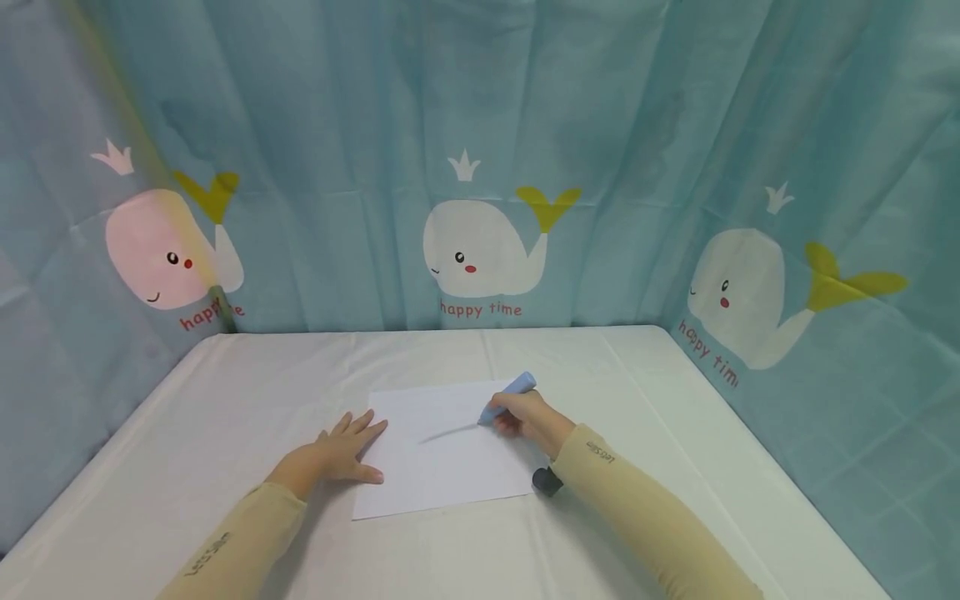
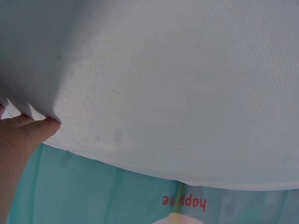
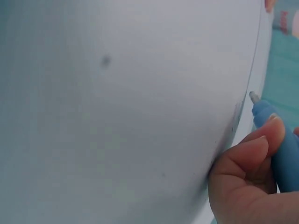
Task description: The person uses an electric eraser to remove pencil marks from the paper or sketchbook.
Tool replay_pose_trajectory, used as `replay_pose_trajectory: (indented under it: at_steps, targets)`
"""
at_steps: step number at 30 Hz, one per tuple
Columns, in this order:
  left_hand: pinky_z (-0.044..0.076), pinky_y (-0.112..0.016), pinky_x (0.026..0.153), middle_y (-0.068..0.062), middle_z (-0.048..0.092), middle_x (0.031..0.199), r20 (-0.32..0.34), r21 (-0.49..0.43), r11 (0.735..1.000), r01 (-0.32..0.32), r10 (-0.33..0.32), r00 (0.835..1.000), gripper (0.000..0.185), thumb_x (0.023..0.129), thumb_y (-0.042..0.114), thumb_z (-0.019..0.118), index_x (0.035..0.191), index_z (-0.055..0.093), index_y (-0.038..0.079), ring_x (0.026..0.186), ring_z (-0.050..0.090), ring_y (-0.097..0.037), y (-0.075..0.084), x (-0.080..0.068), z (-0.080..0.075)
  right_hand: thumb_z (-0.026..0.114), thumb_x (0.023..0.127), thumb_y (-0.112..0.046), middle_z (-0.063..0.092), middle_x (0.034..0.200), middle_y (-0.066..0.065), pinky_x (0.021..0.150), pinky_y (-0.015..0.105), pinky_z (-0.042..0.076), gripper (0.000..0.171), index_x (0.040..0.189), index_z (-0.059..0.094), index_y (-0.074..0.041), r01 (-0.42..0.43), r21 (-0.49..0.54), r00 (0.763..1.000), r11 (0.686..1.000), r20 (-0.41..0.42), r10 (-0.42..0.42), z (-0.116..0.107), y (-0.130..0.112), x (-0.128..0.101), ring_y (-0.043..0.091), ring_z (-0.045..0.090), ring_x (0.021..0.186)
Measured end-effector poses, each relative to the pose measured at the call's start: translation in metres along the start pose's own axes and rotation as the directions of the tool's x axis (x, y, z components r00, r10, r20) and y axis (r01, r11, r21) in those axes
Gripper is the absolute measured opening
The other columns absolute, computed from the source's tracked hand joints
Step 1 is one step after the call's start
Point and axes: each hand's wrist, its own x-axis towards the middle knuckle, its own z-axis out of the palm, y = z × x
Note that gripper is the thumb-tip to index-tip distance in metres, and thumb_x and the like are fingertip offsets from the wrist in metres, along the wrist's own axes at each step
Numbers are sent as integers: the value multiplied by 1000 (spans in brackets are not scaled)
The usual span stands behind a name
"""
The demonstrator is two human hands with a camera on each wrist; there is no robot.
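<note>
your right hand is curled round the thick light-blue plastic pen, tip on the white sheet of paper mid-surface. your left hand lies flat, fingers straight, on the sheet's left edge. if that hand eases off, the paper could slide on the smooth white tablecloth and smear the stroke.

A bench draped in a white cloth fills the lower view, its far corners rounded. Teal curtains enclose it on three sides, hanging in soft folds. Each is printed with a white whale with a yellow tail, a small crown above and red "happy time" lettering below. The light is even and soft, seemingly from overhead.
</note>
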Motion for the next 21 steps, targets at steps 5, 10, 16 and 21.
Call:
replay_pose_trajectory:
  at_steps: [5, 10, 16, 21]
  targets:
    - [8, -78, 100, -31, 15, 154, -2, 13, 1000, 5, -5, 1000, 96, 78, 48, 76, 148, 33, 0, 138, 5, -59, -1, 1, 1, 69, 82, -8, 60, 62, 7, 49, 19, 46, 26, 100, 57, 7, 4, -46, 999, 999, 32, -3, 1, -1, -1, 10, 55, 49]
    - [8, -78, 100, -31, 15, 154, -8, 11, 1000, 10, -10, 1000, 96, 78, 48, 77, 148, 33, 0, 138, 5, -59, -1, 1, 1, 69, 83, -8, 60, 64, 7, 51, 20, 47, 27, 102, 56, 7, 12, -47, 999, 999, 43, -10, 2, -3, -5, 11, 56, 51]
    - [8, -78, 99, -32, 14, 154, -5, 7, 1000, -4, 4, 1000, 96, 78, 48, 76, 148, 32, 0, 137, 4, -59, -1, 1, 1, 70, 84, -8, 60, 64, 7, 51, 20, 48, 27, 101, 57, 7, 20, -49, 999, 999, 31, -18, 2, -1, -4, 11, 55, 51]
    - [7, -78, 100, -31, 15, 154, -6, 5, 1000, 10, -10, 1000, 96, 77, 48, 77, 148, 33, 0, 138, 4, -59, -1, 1, 2, 71, 84, -9, 59, 65, 6, 53, 20, 46, 28, 104, 60, 8, 27, -41, 999, 999, 49, -25, 2, -1, -4, 11, 55, 52]
